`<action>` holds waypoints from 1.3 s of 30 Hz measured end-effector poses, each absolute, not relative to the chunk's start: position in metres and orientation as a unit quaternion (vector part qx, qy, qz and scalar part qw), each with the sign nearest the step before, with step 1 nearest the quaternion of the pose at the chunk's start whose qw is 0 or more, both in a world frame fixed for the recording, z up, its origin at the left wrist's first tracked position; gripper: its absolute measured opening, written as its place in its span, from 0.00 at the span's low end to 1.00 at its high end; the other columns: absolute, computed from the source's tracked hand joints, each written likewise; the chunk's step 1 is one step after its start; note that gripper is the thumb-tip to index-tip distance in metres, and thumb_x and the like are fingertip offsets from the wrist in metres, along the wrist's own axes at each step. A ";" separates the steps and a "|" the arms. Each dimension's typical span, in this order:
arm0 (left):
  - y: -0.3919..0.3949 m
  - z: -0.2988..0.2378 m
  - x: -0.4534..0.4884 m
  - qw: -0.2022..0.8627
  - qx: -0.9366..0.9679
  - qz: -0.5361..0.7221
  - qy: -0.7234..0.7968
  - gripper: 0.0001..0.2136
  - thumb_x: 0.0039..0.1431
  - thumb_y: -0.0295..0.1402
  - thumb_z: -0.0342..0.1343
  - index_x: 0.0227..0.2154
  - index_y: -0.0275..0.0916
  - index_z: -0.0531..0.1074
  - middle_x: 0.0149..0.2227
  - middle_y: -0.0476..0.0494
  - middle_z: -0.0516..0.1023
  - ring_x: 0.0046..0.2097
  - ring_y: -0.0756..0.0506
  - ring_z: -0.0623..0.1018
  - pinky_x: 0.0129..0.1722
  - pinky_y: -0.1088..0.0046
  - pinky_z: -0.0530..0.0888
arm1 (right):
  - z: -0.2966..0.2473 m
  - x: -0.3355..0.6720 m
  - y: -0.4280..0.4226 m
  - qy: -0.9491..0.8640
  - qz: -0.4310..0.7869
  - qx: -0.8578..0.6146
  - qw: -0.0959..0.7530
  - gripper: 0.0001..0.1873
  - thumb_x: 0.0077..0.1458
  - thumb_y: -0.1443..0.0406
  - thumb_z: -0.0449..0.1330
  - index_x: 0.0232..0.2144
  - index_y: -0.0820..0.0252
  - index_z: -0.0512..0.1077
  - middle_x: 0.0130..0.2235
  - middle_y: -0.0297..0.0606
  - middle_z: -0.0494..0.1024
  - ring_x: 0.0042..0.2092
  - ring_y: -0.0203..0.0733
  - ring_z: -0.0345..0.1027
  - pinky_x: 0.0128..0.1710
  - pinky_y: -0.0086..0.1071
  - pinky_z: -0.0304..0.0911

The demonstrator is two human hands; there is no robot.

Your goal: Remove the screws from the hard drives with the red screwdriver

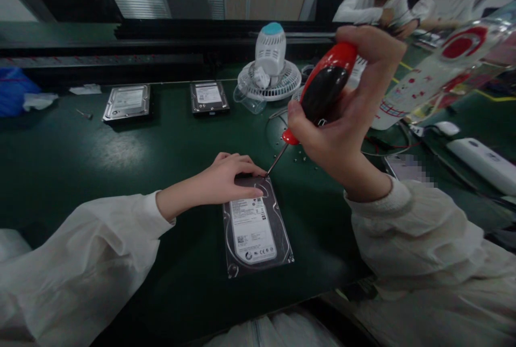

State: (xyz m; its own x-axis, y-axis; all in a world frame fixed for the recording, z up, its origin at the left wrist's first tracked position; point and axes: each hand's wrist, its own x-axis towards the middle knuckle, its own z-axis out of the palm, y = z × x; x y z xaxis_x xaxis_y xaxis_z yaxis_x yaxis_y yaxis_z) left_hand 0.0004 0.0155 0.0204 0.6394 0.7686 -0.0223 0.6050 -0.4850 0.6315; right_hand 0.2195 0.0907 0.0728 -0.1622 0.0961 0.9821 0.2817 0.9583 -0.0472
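A hard drive (256, 234) with a white label lies flat on the dark green table (80, 164) in front of me. My left hand (228, 179) rests on the drive's far end, fingers curled down and pressing on it. My right hand (346, 115) is wrapped round the red and black handle of a screwdriver (322, 89). The screwdriver's thin shaft slants down to the left, and its tip meets the drive's far right corner, just beside my left fingertips.
Two more hard drives (127, 102) (208, 97) lie at the back of the table. A small white fan (270, 70) stands behind them. Tiny screws (300, 158) are scattered near the shaft. A clear bottle (439, 72), cables and white devices (484, 161) crowd the right. Another person (387, 2) sits beyond.
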 end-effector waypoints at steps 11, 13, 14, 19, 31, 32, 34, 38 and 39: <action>0.016 0.017 -0.001 0.315 0.850 0.143 0.398 0.24 0.64 0.54 0.59 0.54 0.44 0.78 0.52 0.43 0.79 0.56 0.35 0.75 0.59 0.50 0.57 | 0.079 0.222 0.079 -0.781 -0.109 -0.132 0.601 0.33 0.54 0.61 0.66 0.62 0.48 0.65 0.57 0.36 0.69 0.60 0.45 0.69 0.60 0.39 0.73; 0.016 0.018 0.000 0.314 0.849 0.141 0.400 0.24 0.64 0.54 0.60 0.54 0.44 0.78 0.52 0.42 0.79 0.56 0.35 0.75 0.59 0.50 0.57 | 0.081 0.221 0.078 -0.778 -0.129 -0.136 0.600 0.33 0.54 0.62 0.65 0.61 0.49 0.66 0.56 0.37 0.70 0.60 0.44 0.69 0.60 0.38 0.73; 0.016 0.018 0.000 0.313 0.850 0.140 0.401 0.24 0.64 0.53 0.60 0.54 0.44 0.78 0.52 0.42 0.79 0.56 0.35 0.75 0.59 0.50 0.57 | 0.081 0.220 0.079 -0.774 -0.133 -0.137 0.604 0.32 0.53 0.62 0.65 0.61 0.49 0.66 0.55 0.37 0.70 0.59 0.44 0.69 0.60 0.38 0.73; 0.016 0.018 -0.001 0.310 0.854 0.131 0.398 0.24 0.65 0.54 0.58 0.55 0.45 0.77 0.53 0.42 0.79 0.57 0.35 0.75 0.60 0.50 0.57 | 0.078 0.218 0.083 -0.757 -0.122 -0.132 0.628 0.31 0.52 0.59 0.63 0.59 0.51 0.67 0.54 0.37 0.70 0.58 0.43 0.70 0.57 0.38 0.74; 0.016 0.018 0.000 0.301 0.855 0.132 0.401 0.24 0.64 0.54 0.58 0.55 0.45 0.78 0.53 0.42 0.79 0.56 0.34 0.75 0.61 0.51 0.57 | 0.080 0.219 0.077 -0.769 -0.111 -0.149 0.612 0.31 0.52 0.63 0.62 0.59 0.49 0.67 0.55 0.37 0.67 0.59 0.42 0.67 0.58 0.37 0.73; 0.016 0.018 0.000 0.301 0.855 0.133 0.401 0.24 0.64 0.55 0.58 0.55 0.45 0.78 0.53 0.42 0.79 0.56 0.34 0.75 0.61 0.51 0.57 | 0.080 0.220 0.079 -0.768 -0.117 -0.147 0.612 0.31 0.51 0.63 0.62 0.59 0.50 0.67 0.55 0.38 0.68 0.59 0.41 0.67 0.58 0.37 0.73; 0.017 0.018 -0.001 0.302 0.855 0.133 0.401 0.24 0.65 0.55 0.58 0.55 0.45 0.78 0.53 0.42 0.79 0.57 0.35 0.75 0.60 0.51 0.58 | 0.079 0.221 0.083 -0.765 -0.124 -0.140 0.616 0.32 0.51 0.63 0.63 0.59 0.53 0.66 0.55 0.39 0.68 0.58 0.41 0.67 0.54 0.34 0.74; 0.017 0.017 -0.001 0.304 0.855 0.130 0.400 0.24 0.65 0.55 0.58 0.55 0.45 0.78 0.54 0.42 0.79 0.57 0.35 0.75 0.60 0.51 0.58 | 0.074 0.220 0.092 -0.756 -0.145 -0.132 0.624 0.39 0.45 0.61 0.66 0.60 0.55 0.63 0.55 0.41 0.68 0.56 0.43 0.67 0.43 0.31 0.75; 0.017 0.017 -0.001 0.304 0.855 0.130 0.400 0.24 0.64 0.55 0.58 0.55 0.45 0.78 0.53 0.42 0.79 0.57 0.34 0.75 0.60 0.51 0.58 | 0.074 0.220 0.093 -0.756 -0.142 -0.138 0.624 0.39 0.45 0.61 0.66 0.60 0.55 0.62 0.55 0.41 0.68 0.56 0.43 0.67 0.42 0.30 0.74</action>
